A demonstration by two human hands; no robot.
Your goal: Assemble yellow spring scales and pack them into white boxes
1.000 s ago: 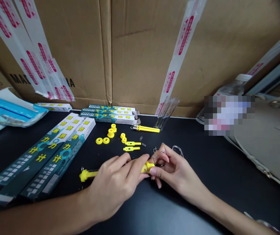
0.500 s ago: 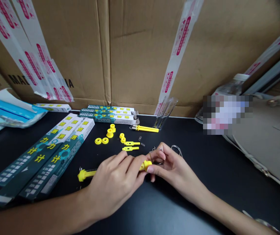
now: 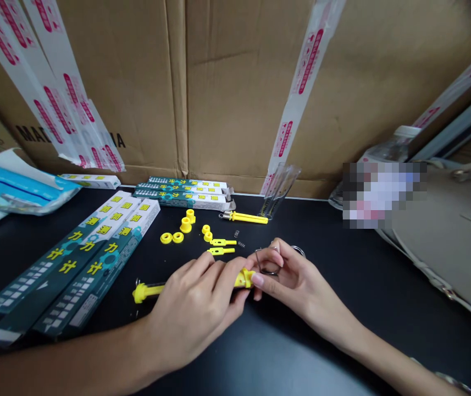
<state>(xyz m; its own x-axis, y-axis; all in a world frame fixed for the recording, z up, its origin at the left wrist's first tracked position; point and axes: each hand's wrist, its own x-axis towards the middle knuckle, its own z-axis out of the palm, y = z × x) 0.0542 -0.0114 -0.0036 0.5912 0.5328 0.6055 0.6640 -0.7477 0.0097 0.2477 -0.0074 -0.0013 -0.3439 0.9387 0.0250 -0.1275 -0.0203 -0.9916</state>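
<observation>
My left hand (image 3: 202,308) is closed over the middle of a spring scale (image 3: 150,291), a clear tube with yellow inside and yellow ends. Its left end sticks out past my wrist side. At the other end, the thumb of my right hand (image 3: 288,275) presses on the yellow cap (image 3: 245,278). A bent metal wire hook (image 3: 269,270) lies in the curled fingers of that hand. Just beyond the hands are two flat yellow pieces (image 3: 223,242), two small springs (image 3: 240,245), yellow rings (image 3: 171,237) and yellow caps (image 3: 186,224).
Printed long boxes (image 3: 107,253) lie at the left, more boxes (image 3: 181,192) at the back. Clear tubes (image 3: 278,190) lean on the cardboard wall (image 3: 235,99). A yellow rod with a spring (image 3: 249,218) lies before them. A bottle (image 3: 400,144) and a beige bag (image 3: 449,231) stand right.
The wire hook shows more fully in my right hand, and its fingers have shifted slightly. Both hands keep hold of the spring scale. The whole view has moved a little.
</observation>
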